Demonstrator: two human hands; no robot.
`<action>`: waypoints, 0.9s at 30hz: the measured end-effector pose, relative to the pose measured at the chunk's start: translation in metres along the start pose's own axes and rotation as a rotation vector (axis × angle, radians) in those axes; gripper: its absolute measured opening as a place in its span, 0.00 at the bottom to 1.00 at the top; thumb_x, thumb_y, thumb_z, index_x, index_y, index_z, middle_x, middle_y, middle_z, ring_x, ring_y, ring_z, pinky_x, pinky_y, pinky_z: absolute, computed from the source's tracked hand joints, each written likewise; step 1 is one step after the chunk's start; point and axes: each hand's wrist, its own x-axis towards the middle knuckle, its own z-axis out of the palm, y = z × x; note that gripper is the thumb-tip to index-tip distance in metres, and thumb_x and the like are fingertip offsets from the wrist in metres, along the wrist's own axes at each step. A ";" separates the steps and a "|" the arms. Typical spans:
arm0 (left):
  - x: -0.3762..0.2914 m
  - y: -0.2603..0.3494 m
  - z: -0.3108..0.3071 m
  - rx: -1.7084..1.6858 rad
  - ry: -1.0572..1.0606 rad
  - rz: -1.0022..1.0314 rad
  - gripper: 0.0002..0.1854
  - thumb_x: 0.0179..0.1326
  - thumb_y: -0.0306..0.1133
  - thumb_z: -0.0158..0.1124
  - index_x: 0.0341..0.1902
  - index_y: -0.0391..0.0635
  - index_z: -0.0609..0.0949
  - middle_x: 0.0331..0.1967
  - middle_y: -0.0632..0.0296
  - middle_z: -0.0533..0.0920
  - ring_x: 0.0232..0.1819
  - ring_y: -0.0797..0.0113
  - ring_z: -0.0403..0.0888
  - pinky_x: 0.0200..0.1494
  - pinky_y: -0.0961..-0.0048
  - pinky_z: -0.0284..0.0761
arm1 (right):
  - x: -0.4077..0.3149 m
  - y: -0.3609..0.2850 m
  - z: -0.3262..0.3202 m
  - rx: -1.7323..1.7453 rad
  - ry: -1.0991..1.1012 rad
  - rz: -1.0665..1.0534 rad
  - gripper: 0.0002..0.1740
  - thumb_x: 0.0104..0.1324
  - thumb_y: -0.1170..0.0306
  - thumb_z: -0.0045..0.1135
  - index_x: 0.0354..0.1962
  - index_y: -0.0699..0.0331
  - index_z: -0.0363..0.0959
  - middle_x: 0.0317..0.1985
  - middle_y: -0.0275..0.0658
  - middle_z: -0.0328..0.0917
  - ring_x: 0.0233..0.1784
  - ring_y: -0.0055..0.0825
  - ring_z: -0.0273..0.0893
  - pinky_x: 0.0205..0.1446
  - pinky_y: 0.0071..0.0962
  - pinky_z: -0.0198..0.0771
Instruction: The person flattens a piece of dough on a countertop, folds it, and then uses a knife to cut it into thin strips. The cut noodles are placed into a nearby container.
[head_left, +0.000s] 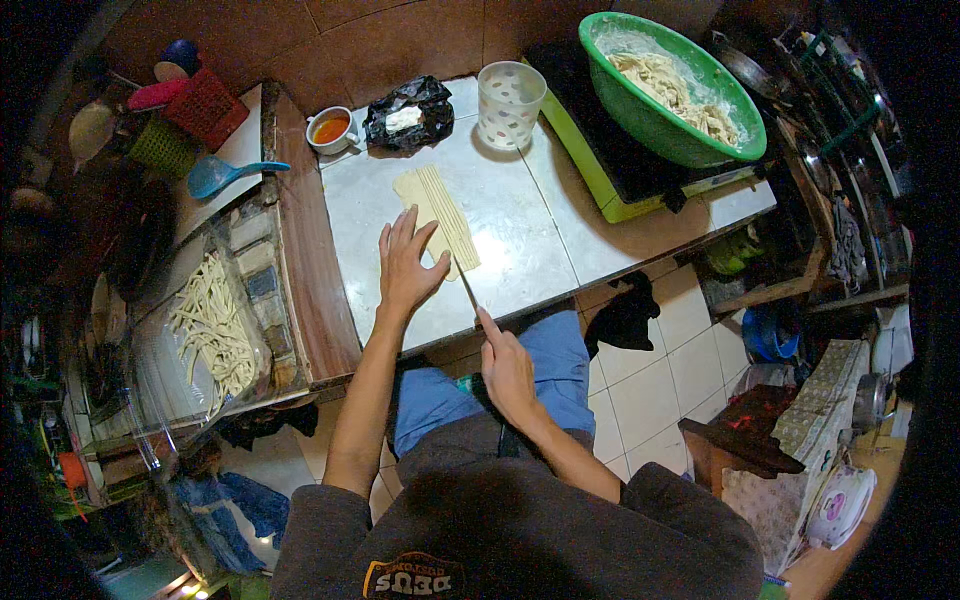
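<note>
A flat sheet of pale dough (417, 189) lies on the white tiled counter (517, 225), its right side cut into several narrow parallel strips (454, 217). My left hand (409, 259) rests on the uncut left part, thumb and fingers spread, pressing it against the tiles. In my right hand (508, 371) is a knife (469, 287), held by its handle with the index finger stretched along the top. The blade points away from me, and its tip meets the near end of the dough close to my left thumb.
Behind the dough stand a cup of orange-red liquid (331, 130), a black plastic bag (412, 112) with white contents and a translucent tumbler (511, 105). At right, a green basin (675, 90) of dough sits on a stove (600, 157). Cut dough strips fill a clear plastic container (217, 330) at left.
</note>
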 end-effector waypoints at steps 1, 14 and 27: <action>0.000 -0.001 0.001 0.002 0.009 0.009 0.32 0.58 0.46 0.72 0.65 0.47 0.82 0.80 0.47 0.66 0.80 0.45 0.60 0.83 0.46 0.46 | -0.008 0.001 -0.003 0.019 -0.006 0.015 0.32 0.75 0.70 0.51 0.75 0.53 0.65 0.37 0.53 0.78 0.39 0.53 0.79 0.44 0.53 0.75; -0.001 -0.009 0.012 0.065 0.099 -0.103 0.25 0.75 0.40 0.57 0.70 0.42 0.77 0.77 0.44 0.69 0.80 0.47 0.61 0.83 0.49 0.46 | 0.078 -0.021 0.006 0.171 0.120 -0.074 0.26 0.77 0.73 0.48 0.71 0.57 0.69 0.37 0.58 0.80 0.40 0.57 0.80 0.46 0.53 0.75; 0.000 -0.007 0.010 0.081 0.043 -0.130 0.26 0.74 0.40 0.57 0.72 0.43 0.76 0.78 0.45 0.68 0.81 0.50 0.61 0.84 0.48 0.43 | 0.174 -0.048 0.041 0.246 0.102 -0.106 0.28 0.76 0.70 0.47 0.71 0.67 0.69 0.45 0.65 0.82 0.49 0.62 0.81 0.55 0.53 0.74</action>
